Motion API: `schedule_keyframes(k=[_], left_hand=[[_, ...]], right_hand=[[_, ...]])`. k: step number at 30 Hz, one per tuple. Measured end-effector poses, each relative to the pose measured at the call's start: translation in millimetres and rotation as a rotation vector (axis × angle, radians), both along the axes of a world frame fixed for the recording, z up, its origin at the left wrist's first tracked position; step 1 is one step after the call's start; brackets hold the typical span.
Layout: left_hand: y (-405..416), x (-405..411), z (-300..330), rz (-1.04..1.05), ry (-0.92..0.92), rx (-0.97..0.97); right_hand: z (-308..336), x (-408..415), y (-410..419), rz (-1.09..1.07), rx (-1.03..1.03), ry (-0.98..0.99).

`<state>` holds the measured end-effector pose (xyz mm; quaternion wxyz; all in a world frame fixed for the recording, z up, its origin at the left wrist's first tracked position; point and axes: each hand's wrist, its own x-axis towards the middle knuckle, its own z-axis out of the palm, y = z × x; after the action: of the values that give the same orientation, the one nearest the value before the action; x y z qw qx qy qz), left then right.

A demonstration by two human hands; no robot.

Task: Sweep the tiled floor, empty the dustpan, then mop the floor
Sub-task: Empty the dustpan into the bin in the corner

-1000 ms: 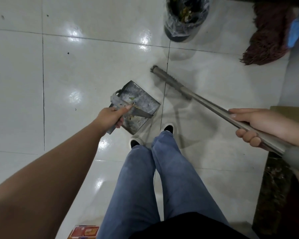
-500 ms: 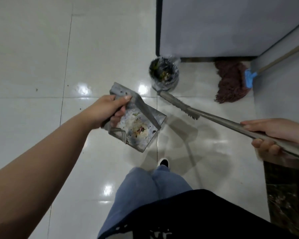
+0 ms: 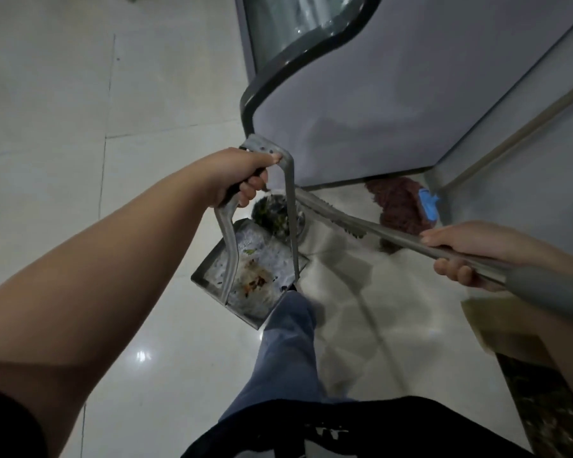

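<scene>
My left hand (image 3: 237, 178) grips the top of the metal dustpan's bent handle, and the dustpan (image 3: 248, 279) hangs below it in the air with dirt and scraps lying in its tray. Just beyond the pan stands a small bin (image 3: 273, 213) lined with a plastic bag and holding dark rubbish. My right hand (image 3: 467, 252) holds a long metal pole (image 3: 344, 221) that slants from the right down toward the bin. A dark red mop head (image 3: 399, 203) with a blue clamp lies on the tiled floor (image 3: 80, 94) by the wall.
A grey appliance (image 3: 377, 94) with a curved dark trim fills the upper right, close behind the bin. The mop's pole leans along the grey wall (image 3: 523, 180) at right. A dark mat (image 3: 543, 398) lies at the lower right. My jeans leg (image 3: 288, 352) is under the pan.
I have stepped closer to the bin and the appliance. My left hand has lifted the dustpan higher, so that it hangs from its handle next to the bin. My right hand keeps the pole.
</scene>
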<state>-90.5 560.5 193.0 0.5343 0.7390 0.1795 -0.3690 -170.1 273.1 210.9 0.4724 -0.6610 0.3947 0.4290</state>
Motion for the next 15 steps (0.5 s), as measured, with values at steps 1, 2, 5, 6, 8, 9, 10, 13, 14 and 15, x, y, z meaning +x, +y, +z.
schedule_keyframes(k=[1, 2, 5, 6, 8, 9, 10, 13, 14, 15], left_hand=[[-6, 19, -4, -0.016, 0.022, -0.011], [-12, 40, -7, -0.032, 0.052, -0.018], [-36, 100, -10, -0.083, 0.161, -0.009], [-46, 120, -11, -0.101, 0.186, 0.000], [-68, 157, -13, -0.152, 0.224, 0.031], [-81, 173, -15, -0.188, 0.241, 0.050], [-94, 186, -18, -0.232, 0.258, 0.066], [-134, 213, -31, -0.369, 0.299, 0.132], [-146, 219, -37, -0.396, 0.305, 0.148], [-157, 225, -45, -0.418, 0.308, 0.164]], right_hand=[[-1, 12, 0, -0.014, 0.003, 0.009], [-2, 22, 0, -0.031, 0.004, 0.019], [-3, 49, -2, -0.100, 0.016, 0.035], [-5, 57, -5, -0.124, 0.019, 0.037], [-9, 70, -8, -0.160, 0.017, 0.056], [-10, 75, -9, -0.168, 0.020, 0.066], [-12, 78, -11, -0.164, 0.026, 0.067], [-22, 81, -15, -0.171, 0.048, 0.058], [-25, 79, -18, -0.186, 0.050, 0.052], [-29, 77, -21, -0.204, 0.058, 0.045]])
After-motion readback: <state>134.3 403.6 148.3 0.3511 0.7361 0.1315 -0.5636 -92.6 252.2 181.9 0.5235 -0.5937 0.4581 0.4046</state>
